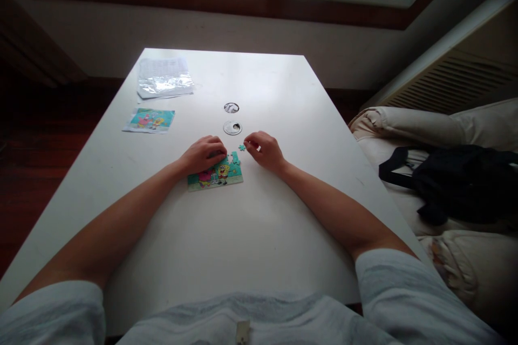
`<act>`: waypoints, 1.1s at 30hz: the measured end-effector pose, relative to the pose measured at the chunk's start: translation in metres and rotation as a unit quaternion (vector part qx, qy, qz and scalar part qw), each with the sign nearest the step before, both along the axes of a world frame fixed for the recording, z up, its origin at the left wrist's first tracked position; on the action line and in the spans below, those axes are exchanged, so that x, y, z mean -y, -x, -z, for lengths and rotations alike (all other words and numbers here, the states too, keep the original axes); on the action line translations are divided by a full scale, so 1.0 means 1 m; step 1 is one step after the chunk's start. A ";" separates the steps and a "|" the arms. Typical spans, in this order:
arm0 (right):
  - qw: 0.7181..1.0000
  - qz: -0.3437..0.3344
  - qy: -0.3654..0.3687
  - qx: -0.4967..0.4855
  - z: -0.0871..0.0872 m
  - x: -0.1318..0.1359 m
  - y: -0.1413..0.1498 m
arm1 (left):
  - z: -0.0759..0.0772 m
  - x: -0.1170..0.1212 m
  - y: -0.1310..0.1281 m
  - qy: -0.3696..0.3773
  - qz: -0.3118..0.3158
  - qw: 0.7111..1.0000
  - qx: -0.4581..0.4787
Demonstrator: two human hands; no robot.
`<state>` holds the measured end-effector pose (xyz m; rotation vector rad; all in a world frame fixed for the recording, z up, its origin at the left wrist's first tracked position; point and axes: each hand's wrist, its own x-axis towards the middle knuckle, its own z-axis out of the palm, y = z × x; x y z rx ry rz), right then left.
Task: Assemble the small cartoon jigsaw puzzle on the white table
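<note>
A small cartoon jigsaw puzzle (220,174), mostly assembled, lies on the white table with gaps along its upper edge. My left hand (205,153) rests over the puzzle's upper left part, its curled fingers against the top edge and hiding some of the picture. Just right of the puzzle, my right hand (265,151) is closed, thumb and index finger at a loose teal puzzle piece (242,147). That piece is apart from the puzzle.
A printed picture sheet (150,120) lies to the left on the table (226,259). Behind it are a clear plastic bag with papers (165,77). Two round table inserts (232,128) sit beyond my hands. A dark garment or bag (465,183) lies on the sofa (404,118) at right.
</note>
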<state>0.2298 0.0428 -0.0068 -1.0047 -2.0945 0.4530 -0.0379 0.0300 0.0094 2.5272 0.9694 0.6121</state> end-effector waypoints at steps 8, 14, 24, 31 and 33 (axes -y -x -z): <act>0.996 0.077 0.022 0.043 0.003 -0.012 -0.004 | 0.000 0.000 0.000 -0.011 0.004 1.000 -0.013; 0.994 0.048 0.025 0.094 0.006 -0.011 -0.003 | -0.002 0.003 -0.001 -0.044 0.002 0.998 -0.054; 0.991 -0.062 0.005 0.118 0.006 -0.009 -0.002 | -0.006 0.012 -0.008 0.003 0.066 0.996 -0.056; 0.985 -0.097 -0.003 0.141 0.005 -0.007 0.000 | -0.006 0.010 -0.008 0.034 0.048 0.997 -0.042; 0.985 -0.104 0.000 0.141 0.005 -0.007 0.000 | -0.006 0.010 -0.008 0.027 0.039 0.998 -0.046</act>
